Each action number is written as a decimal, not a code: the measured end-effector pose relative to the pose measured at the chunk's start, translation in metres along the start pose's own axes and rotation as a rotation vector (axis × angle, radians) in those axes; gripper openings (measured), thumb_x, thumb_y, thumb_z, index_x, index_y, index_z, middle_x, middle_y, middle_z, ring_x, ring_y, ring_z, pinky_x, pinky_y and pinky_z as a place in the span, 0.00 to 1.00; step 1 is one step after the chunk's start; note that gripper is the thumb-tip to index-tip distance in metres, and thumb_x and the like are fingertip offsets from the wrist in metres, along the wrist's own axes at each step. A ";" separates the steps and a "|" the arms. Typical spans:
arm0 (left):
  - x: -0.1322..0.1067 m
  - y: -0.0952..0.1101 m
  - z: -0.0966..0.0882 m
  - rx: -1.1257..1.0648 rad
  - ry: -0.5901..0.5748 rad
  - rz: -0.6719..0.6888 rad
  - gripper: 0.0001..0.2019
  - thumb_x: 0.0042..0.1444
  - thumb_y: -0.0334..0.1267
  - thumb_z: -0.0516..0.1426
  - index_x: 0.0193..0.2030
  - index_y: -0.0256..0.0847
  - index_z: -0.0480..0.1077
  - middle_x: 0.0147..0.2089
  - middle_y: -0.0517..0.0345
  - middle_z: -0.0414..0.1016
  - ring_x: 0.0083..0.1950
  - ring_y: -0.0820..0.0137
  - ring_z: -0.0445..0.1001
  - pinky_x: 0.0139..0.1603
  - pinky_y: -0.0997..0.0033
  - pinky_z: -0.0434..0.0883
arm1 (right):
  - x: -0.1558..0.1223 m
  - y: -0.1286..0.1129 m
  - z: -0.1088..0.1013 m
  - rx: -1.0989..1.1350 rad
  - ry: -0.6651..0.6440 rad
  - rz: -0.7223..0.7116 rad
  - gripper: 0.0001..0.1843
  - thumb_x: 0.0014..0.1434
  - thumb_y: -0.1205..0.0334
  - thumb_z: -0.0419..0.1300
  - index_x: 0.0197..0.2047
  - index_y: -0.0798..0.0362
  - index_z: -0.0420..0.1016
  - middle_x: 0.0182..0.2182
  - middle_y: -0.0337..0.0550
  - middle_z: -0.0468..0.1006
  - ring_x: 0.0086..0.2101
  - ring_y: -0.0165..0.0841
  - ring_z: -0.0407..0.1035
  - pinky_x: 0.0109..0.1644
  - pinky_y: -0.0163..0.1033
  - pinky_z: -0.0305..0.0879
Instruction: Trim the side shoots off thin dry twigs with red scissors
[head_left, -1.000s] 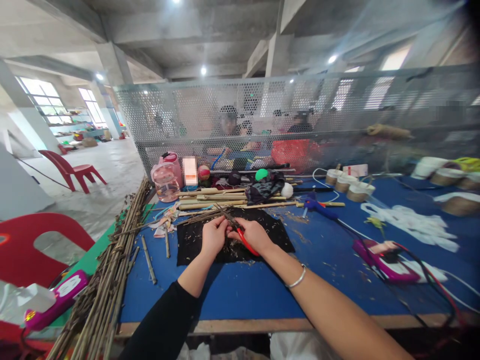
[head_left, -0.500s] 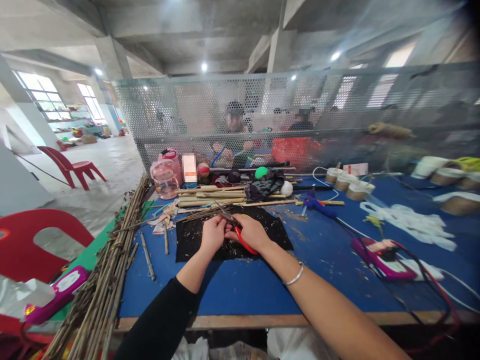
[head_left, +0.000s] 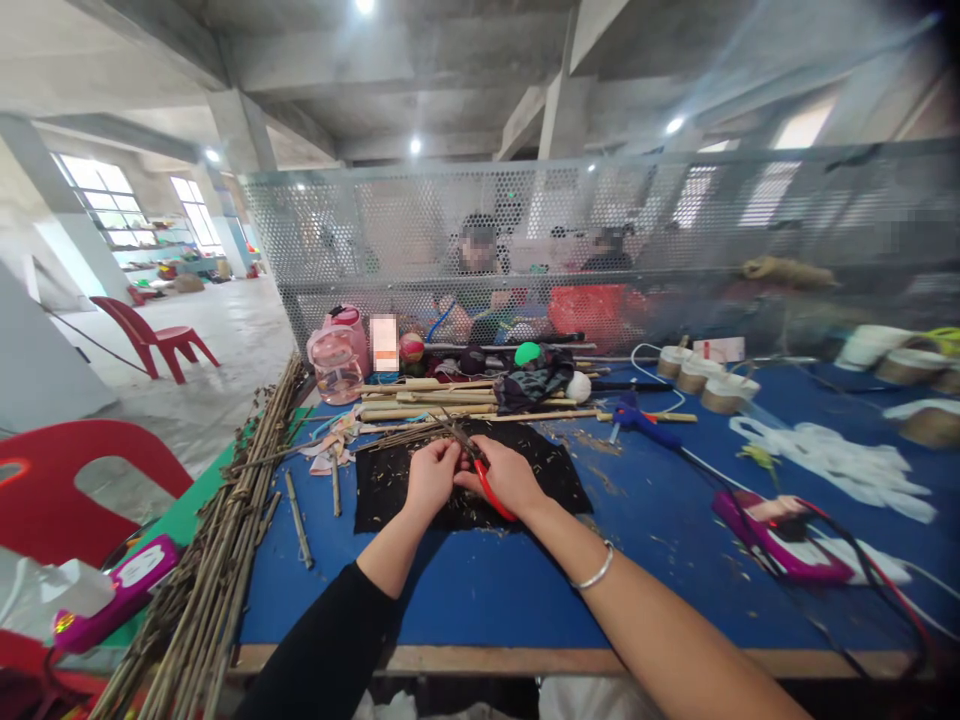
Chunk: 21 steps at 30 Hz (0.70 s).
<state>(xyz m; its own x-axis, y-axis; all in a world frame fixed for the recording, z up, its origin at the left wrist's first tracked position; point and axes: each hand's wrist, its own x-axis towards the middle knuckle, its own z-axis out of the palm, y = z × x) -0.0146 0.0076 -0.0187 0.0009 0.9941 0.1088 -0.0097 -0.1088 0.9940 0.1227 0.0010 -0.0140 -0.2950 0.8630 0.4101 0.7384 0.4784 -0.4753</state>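
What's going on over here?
The person's right hand holds red-handled scissors over a littered black cloth. The left hand is close beside them; whatever it may hold is too small to tell. Pale sticks lie beyond the cloth, and a bundle of twigs lies to the left.

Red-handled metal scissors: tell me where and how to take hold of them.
Grip the curved red handle, probably coming from the near right: it bows toward the person on that side, where the right hand holds it. Stay off the dark metal blades, which point away and leftward.
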 end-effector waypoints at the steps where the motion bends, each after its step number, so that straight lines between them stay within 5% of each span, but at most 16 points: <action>1: -0.001 0.001 0.000 -0.011 0.001 -0.009 0.10 0.50 0.40 0.54 0.29 0.36 0.72 0.26 0.55 0.74 0.26 0.71 0.71 0.29 0.74 0.67 | 0.000 0.000 0.000 -0.012 0.013 -0.020 0.25 0.47 0.47 0.62 0.45 0.52 0.66 0.39 0.46 0.73 0.40 0.37 0.68 0.43 0.39 0.62; 12: -0.004 0.003 -0.003 0.194 -0.023 0.095 0.12 0.52 0.41 0.52 0.28 0.37 0.74 0.26 0.56 0.75 0.27 0.70 0.72 0.29 0.74 0.66 | 0.001 0.007 -0.002 0.018 -0.036 -0.019 0.21 0.49 0.46 0.61 0.41 0.50 0.67 0.34 0.43 0.75 0.34 0.35 0.70 0.37 0.36 0.62; 21: 0.000 0.000 -0.001 0.027 0.009 0.029 0.10 0.50 0.40 0.53 0.30 0.37 0.73 0.27 0.56 0.75 0.27 0.71 0.72 0.30 0.74 0.69 | -0.002 0.003 -0.002 -0.038 -0.017 -0.011 0.24 0.50 0.46 0.59 0.46 0.50 0.66 0.38 0.45 0.75 0.39 0.37 0.70 0.41 0.38 0.63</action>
<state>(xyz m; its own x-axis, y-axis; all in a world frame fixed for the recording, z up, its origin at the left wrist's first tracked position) -0.0157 0.0073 -0.0187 -0.0078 0.9905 0.1373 0.0172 -0.1372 0.9904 0.1265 0.0002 -0.0146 -0.3132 0.8603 0.4022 0.7577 0.4817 -0.4403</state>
